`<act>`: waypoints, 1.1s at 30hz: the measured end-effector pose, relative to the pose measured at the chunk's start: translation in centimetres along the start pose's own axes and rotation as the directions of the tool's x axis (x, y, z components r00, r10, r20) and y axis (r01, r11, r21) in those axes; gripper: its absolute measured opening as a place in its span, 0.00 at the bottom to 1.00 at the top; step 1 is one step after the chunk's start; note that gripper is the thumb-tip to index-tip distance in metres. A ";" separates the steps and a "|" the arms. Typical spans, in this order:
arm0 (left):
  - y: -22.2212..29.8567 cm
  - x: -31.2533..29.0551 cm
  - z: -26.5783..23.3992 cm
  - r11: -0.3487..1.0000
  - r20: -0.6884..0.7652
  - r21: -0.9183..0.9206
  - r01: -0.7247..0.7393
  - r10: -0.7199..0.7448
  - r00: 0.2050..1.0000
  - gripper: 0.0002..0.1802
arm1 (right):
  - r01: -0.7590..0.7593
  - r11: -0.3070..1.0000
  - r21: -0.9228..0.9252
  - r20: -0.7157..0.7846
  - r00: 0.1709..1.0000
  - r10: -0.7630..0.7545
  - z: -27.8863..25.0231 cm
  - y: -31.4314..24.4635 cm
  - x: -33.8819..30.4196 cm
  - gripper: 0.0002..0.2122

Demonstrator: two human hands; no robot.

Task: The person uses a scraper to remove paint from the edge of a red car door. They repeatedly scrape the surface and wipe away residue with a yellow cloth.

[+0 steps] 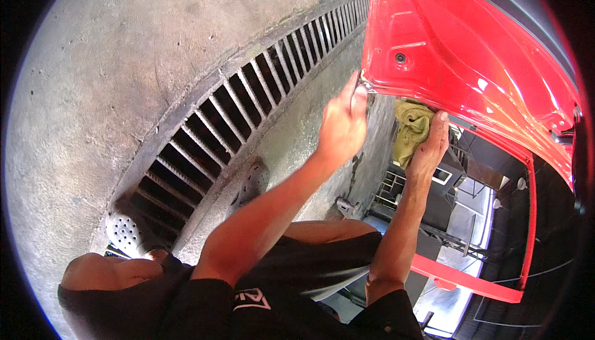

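A glossy red car panel (427,36) with a small black plug fills the upper right. At its lower left corner is my left hand (344,123), fingers pinched together. Something thin and dark shows between those fingers, too small to name. My right hand (434,145) grips a crumpled olive-green cloth (412,129) just below the panel's lower edge. The thumb and fingers of that hand reach up to the edge; whether the cloth touches the panel, I cannot tell.
A metal drain grate (223,120) curves across the concrete floor (142,48) at left. My perforated grey clog (126,231) rests by its near end. A red frame (530,216) stands at right, with dark roofing behind it. A small grey object (345,207) lies on the floor.
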State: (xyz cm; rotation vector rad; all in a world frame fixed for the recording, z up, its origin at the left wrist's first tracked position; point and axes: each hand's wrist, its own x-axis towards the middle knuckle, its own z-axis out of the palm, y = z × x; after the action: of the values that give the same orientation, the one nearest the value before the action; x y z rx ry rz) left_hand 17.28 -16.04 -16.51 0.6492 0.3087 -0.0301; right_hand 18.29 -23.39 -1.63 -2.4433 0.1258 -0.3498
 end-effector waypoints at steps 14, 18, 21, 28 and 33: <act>2.5 4.1 -1.0 0.966 0.050 0.219 -0.140 0.132 0.990 0.36 | 0.047 0.997 -0.055 -0.004 0.999 -0.047 1.5 -1.0 0.3 0.22; -0.1 -2.8 -3.9 0.985 0.156 0.171 -0.015 -0.012 0.988 0.30 | 0.101 0.995 0.002 -0.038 0.994 -0.101 2.0 -0.6 0.3 0.21; -0.1 -1.3 -5.2 0.917 0.041 -0.393 0.069 -0.058 0.997 0.25 | 0.103 0.995 -0.020 -0.014 0.995 -0.103 1.6 -0.2 0.7 0.20; 1.0 1.3 -7.9 0.865 0.149 -0.375 0.333 -0.298 0.943 0.18 | 0.083 0.996 -0.021 -0.028 0.996 -0.083 2.2 -0.9 0.4 0.22; 3.6 2.1 -6.3 0.827 0.105 -0.495 0.267 -0.248 0.963 0.13 | 0.104 0.992 -0.066 -0.041 0.993 -0.106 1.9 -0.5 0.7 0.23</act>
State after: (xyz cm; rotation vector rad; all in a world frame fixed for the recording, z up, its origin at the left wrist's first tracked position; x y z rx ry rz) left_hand 18.03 -9.27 -19.80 0.0762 0.3503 -0.2141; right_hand 19.53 -21.95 -2.54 -2.5120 0.0279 -0.4536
